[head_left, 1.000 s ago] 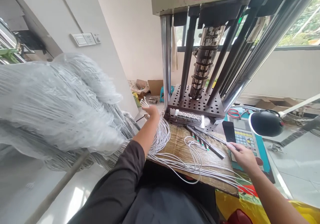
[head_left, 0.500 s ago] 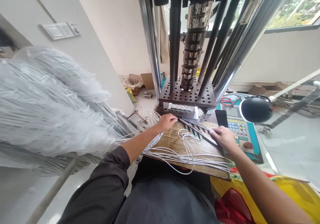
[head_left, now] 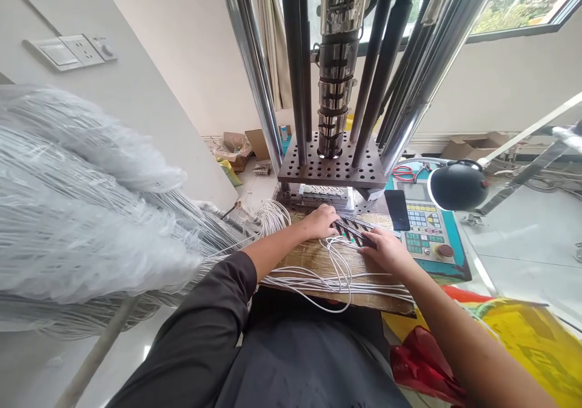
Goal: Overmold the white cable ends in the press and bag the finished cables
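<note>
A long dark metal mould plate [head_left: 354,232] lies at a slant over the wooden board, with white cables [head_left: 339,268] running out of its near side past small green bits [head_left: 352,239]. My left hand [head_left: 321,221] is closed round the plate's left end, fingers bent over it. At the other end my right hand [head_left: 385,249] grips the plate, thumb along its near side. Just behind stands the press, its perforated plate [head_left: 331,168] raised above a silvery lower mould block [head_left: 325,196].
Steel columns [head_left: 422,93] rise on both sides of the press. On the right are a black phone-like slab [head_left: 397,210], a control panel [head_left: 427,232] and a black lamp [head_left: 459,185]. Plastic-wrapped cable bundles [head_left: 91,214] hang at left. White cables cross the board's front [head_left: 313,308].
My left hand has gone from a pinch by the plate's far end to a grip round it. My right hand has shifted slightly left with the plate. The camera view has also shifted.
</note>
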Motion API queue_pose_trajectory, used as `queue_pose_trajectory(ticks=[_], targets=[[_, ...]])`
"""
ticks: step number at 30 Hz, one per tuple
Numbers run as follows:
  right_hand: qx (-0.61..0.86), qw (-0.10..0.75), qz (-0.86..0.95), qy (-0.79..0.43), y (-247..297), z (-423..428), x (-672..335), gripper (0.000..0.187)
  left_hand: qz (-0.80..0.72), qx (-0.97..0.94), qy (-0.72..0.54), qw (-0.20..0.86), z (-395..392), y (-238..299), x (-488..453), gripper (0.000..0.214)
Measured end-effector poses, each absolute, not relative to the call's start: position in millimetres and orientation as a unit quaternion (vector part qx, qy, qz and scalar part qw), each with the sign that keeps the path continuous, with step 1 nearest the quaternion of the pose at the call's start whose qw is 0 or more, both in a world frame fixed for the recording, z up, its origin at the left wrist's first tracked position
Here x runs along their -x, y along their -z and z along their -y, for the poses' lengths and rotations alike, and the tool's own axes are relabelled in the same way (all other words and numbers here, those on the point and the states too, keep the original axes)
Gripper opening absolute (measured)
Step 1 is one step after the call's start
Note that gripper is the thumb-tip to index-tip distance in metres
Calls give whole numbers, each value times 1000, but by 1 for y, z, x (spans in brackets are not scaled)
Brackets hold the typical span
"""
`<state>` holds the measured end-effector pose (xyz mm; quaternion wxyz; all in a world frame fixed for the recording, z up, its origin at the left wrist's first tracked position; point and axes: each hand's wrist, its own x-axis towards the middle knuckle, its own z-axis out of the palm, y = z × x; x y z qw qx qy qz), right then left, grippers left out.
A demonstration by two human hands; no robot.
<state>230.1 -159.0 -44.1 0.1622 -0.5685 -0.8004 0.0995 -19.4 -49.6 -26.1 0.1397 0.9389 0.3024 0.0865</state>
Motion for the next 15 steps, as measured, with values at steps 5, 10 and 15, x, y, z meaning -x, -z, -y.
queue_pose_trajectory(ticks=[5,10,15], targets=[[584,194,775,-148,45,159,-231,41,-314,-941,-61,106,55,22,15,32],[581,199,767,-189,41,169,-226,43,-290,-948,-51,122,56,23,22,34],[561,234,771,-188,34,168,-227,41,-286,-946,-80,132,55,23,34,36]])
